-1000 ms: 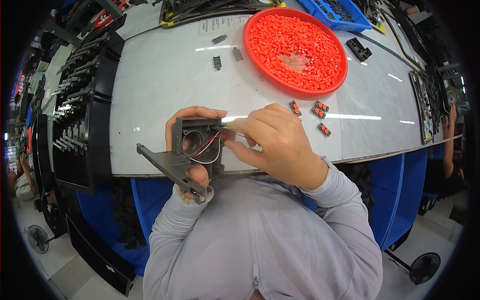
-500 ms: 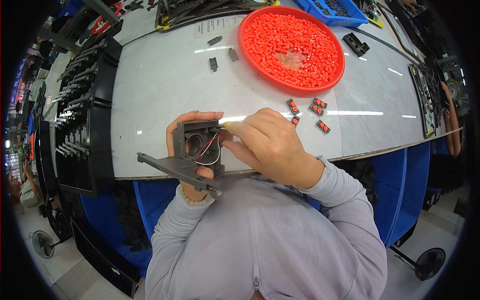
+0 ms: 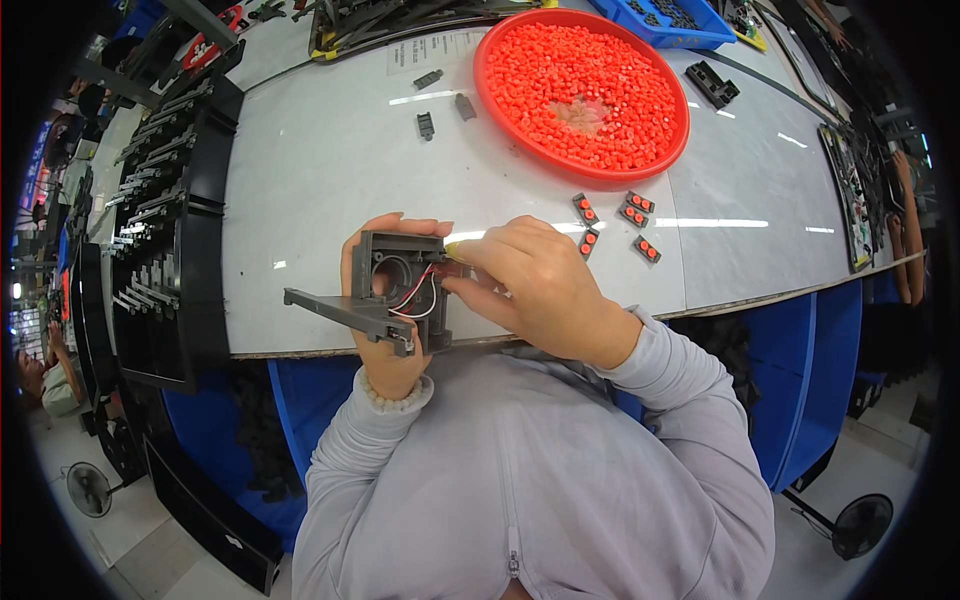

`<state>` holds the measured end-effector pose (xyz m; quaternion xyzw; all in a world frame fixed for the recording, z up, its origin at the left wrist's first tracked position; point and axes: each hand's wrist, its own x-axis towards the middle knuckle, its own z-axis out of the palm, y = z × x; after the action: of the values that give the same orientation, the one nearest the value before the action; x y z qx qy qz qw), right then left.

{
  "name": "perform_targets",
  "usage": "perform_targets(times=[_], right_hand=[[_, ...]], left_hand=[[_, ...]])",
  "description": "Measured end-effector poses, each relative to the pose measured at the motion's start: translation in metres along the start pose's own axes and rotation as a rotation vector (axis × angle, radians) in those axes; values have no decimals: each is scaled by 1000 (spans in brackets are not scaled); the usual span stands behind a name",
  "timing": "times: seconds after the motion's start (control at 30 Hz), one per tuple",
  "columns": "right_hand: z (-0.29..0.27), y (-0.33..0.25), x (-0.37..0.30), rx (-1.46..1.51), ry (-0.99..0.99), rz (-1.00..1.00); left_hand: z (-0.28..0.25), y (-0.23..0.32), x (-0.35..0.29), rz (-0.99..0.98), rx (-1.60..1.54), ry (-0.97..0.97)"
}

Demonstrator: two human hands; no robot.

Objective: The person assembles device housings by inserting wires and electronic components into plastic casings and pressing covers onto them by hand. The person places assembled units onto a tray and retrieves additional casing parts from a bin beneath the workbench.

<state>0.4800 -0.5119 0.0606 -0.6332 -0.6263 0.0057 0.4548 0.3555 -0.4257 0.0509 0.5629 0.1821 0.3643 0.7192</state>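
My left hand [image 3: 398, 366] is wrapped round a dark grey plastic housing [image 3: 400, 245], held above the table's near edge. A long grey arm [image 3: 345, 310] sticks out from the housing toward the left. Inside are a round opening and thin red and white wires [image 3: 418, 298]. At the housing's right side, my right hand [image 3: 545, 290] pinches a small reddish part [image 3: 455, 270] beside the wires; the fingers hide most of it, so its kind is unclear. Several small grey blocks with red buttons [image 3: 634, 215] lie beyond my right hand.
A round red tray [image 3: 488, 100] full of small red caps stands at the far middle, with a blue bin [image 3: 690, 42] behind it. Loose grey pieces [image 3: 426, 126] and a black bracket [image 3: 712, 86] lie nearby. A black rack [image 3: 205, 250] of grey arms stands left.
The housing has turned and tilted in my left hand, its arm swinging up and foreshortening. My right hand keeps its pinch at the housing's right side, shifting slightly.
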Motion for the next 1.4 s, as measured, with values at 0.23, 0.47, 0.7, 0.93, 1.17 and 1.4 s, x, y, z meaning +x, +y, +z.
perform_targets(times=[0.23,0.47,0.7,0.93,1.17,1.4], right_hand=[[-15,-6,5,261,-77,256],[-30,17,-6,830,-152,700],[-33,22,-9,1033,-333,811],[-45,2,3,60,-1,-27],[-30,-27,8,133,-293,-323],[-24,-10,33,317,-218,-97]], left_hand=[[1,3,2,33,-61,1],[-10,3,7,37,-62,-32],[-8,4,7,55,-84,-45],[-9,0,9,61,-183,-13],[-6,0,10,-57,-282,13],[-10,0,6,-215,-376,-159]])
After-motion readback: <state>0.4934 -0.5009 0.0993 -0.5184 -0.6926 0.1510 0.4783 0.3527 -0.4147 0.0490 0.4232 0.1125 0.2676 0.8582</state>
